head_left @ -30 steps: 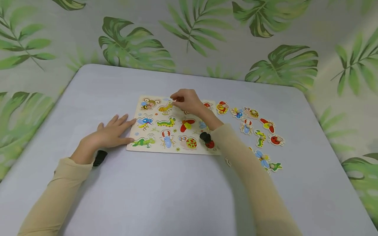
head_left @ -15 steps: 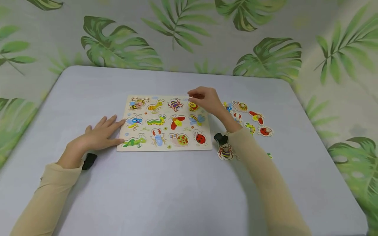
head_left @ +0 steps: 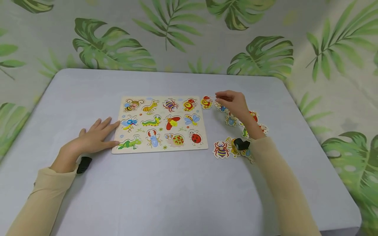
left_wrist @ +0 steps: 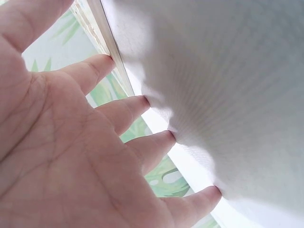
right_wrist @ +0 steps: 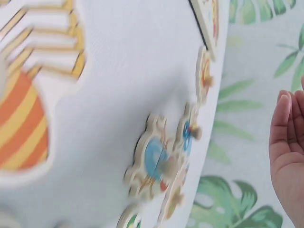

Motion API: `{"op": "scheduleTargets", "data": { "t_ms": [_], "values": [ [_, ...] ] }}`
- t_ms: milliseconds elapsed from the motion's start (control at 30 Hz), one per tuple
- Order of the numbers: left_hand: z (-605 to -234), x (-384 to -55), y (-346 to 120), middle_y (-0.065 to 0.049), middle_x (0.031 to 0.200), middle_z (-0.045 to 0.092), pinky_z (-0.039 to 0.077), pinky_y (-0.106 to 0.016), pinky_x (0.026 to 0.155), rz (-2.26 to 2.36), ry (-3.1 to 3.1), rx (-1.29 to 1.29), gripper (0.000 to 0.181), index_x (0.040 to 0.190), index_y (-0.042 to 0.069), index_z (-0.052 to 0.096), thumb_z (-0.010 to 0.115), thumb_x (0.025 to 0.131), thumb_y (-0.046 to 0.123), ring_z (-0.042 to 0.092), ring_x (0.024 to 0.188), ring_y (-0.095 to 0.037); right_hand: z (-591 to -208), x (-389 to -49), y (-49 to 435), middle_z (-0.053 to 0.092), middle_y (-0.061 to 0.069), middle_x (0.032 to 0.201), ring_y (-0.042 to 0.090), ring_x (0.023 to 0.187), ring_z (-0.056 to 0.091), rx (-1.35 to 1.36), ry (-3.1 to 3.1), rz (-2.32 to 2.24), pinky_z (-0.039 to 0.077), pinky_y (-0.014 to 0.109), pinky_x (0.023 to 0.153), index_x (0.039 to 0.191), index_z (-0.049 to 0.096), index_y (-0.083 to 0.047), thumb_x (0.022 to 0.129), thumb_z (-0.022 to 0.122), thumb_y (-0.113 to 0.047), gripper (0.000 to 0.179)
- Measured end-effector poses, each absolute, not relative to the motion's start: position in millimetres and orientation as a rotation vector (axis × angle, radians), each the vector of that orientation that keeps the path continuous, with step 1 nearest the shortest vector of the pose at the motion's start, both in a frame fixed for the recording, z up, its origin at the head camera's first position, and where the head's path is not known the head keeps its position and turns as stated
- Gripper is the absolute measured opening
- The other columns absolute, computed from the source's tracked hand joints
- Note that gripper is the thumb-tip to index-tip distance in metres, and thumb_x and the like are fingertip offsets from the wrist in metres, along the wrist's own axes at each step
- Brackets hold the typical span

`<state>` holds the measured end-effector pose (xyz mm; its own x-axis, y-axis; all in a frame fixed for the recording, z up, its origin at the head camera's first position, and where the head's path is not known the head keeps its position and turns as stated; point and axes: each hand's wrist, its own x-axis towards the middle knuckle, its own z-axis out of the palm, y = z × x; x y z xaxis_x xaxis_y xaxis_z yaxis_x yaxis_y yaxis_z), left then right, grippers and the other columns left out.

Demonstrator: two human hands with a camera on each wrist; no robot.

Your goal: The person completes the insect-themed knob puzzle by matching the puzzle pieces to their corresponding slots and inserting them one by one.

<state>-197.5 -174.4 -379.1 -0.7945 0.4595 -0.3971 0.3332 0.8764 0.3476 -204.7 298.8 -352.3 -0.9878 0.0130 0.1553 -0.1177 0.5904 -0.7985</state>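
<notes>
A wooden insect puzzle board (head_left: 159,151) lies flat on the table, with a bee piece (head_left: 132,105) in its top left recess. My left hand (head_left: 91,141) is spread at the board's left edge, thumb and index finger touching it; the left wrist view shows the other fingertips on the white tabletop (left_wrist: 228,95). Right of the board, my right hand (head_left: 234,103) hovers with softly bent fingers, nothing visible in them. Nearby lie a butterfly piece (head_left: 206,102), a mosquito piece (right_wrist: 187,130) and a stag beetle piece (right_wrist: 154,156), each with a knob.
A spider piece (head_left: 221,150) and a striped ant piece (head_left: 232,147) lie near the board's lower right corner. Several other pieces are partly hidden under the right arm. A leaf-patterned cloth (head_left: 115,42) rises behind the table.
My right hand has moved right, from over the board to above the loose pieces. The left hand stays at the board's edge. The head view has shifted.
</notes>
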Motion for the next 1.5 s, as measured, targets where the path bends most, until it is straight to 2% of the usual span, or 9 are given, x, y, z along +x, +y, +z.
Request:
{"op": "scheduleTargets", "data": {
  "t_ms": [100, 300, 400, 600, 833, 967, 1233, 1500],
  "values": [
    [-379, -197, -175, -0.024, 0.157, 0.003, 0.004, -0.082, 0.095, 0.359, 2.565, 0.576, 0.086, 0.152, 0.019, 0.012, 0.05, 0.087, 0.061, -0.001, 0.14, -0.055, -354, -199, 315, 0.07, 0.01, 0.109, -0.011, 0.082, 0.061, 0.046, -2.622, 1.416, 0.05, 0.009, 0.074, 0.117, 0.065, -0.003, 0.089, 0.064, -0.022, 0.034],
    [-379, -198, -174, -0.024, 0.157, 0.002, 0.003, -0.082, 0.095, 0.356, 2.566, 0.58, 0.086, 0.152, 0.019, 0.011, 0.05, 0.087, 0.062, -0.002, 0.14, -0.054, -355, -184, 349, 0.066, -0.022, 0.09, -0.007, 0.083, 0.063, -0.093, -2.542, 1.502, 0.051, 0.01, 0.072, 0.118, 0.064, -0.001, 0.088, 0.065, -0.021, 0.036],
    [-380, -198, -174, -0.025, 0.157, 0.002, 0.003, -0.082, 0.095, 0.357, 2.563, 0.579, 0.087, 0.152, 0.019, 0.011, 0.05, 0.087, 0.062, -0.002, 0.14, -0.054, -357, -176, 366, 0.064, -0.028, 0.086, -0.006, 0.081, 0.063, -0.193, -2.539, 1.483, 0.05, 0.009, 0.07, 0.118, 0.064, -0.003, 0.089, 0.064, -0.023, 0.036],
    [-379, -198, -175, -0.025, 0.157, 0.002, 0.003, -0.082, 0.095, 0.358, 2.564, 0.577, 0.087, 0.152, 0.018, 0.011, 0.05, 0.087, 0.061, -0.001, 0.139, -0.055, -364, -165, 393, 0.062, -0.03, 0.081, -0.003, 0.081, 0.064, -0.329, -2.547, 1.406, 0.05, 0.008, 0.074, 0.119, 0.062, 0.0, 0.088, 0.063, -0.034, 0.046],
    [-380, -196, -176, -0.025, 0.156, 0.003, 0.004, -0.082, 0.094, 0.38, 2.568, 0.593, 0.087, 0.152, 0.018, 0.012, 0.05, 0.087, 0.061, -0.001, 0.139, -0.055, -367, -154, 411, 0.057, -0.032, 0.082, -0.002, 0.086, 0.062, -0.506, -2.632, 1.328, 0.046, 0.006, 0.08, 0.125, 0.058, -0.003, 0.089, 0.059, -0.045, 0.056],
    [-380, -196, -176, -0.025, 0.157, 0.003, 0.004, -0.082, 0.094, 0.373, 2.57, 0.594, 0.087, 0.152, 0.019, 0.012, 0.05, 0.087, 0.061, -0.001, 0.14, -0.055, -370, -151, 417, 0.057, -0.034, 0.08, -0.003, 0.083, 0.062, -0.553, -2.642, 1.352, 0.047, 0.009, 0.081, 0.126, 0.057, -0.003, 0.088, 0.059, -0.045, 0.057],
    [-380, -198, -176, -0.024, 0.157, 0.003, 0.003, -0.082, 0.094, 0.373, 2.577, 0.592, 0.087, 0.152, 0.019, 0.012, 0.05, 0.086, 0.062, -0.002, 0.14, -0.054, -374, -148, 426, 0.056, -0.035, 0.076, -0.008, 0.079, 0.06, -0.593, -2.648, 1.364, 0.044, 0.006, 0.076, 0.126, 0.057, 0.0, 0.09, 0.059, -0.04, 0.054],
    [-382, -196, -177, -0.024, 0.157, 0.003, 0.004, -0.082, 0.094, 0.381, 2.576, 0.591, 0.087, 0.152, 0.02, 0.012, 0.051, 0.086, 0.061, -0.001, 0.14, -0.054, -376, -151, 428, 0.054, -0.034, 0.071, -0.009, 0.077, 0.054, -0.656, -2.747, 1.292, 0.041, 0.014, 0.081, 0.124, 0.059, -0.002, 0.089, 0.06, -0.042, 0.053]
  ]
}}
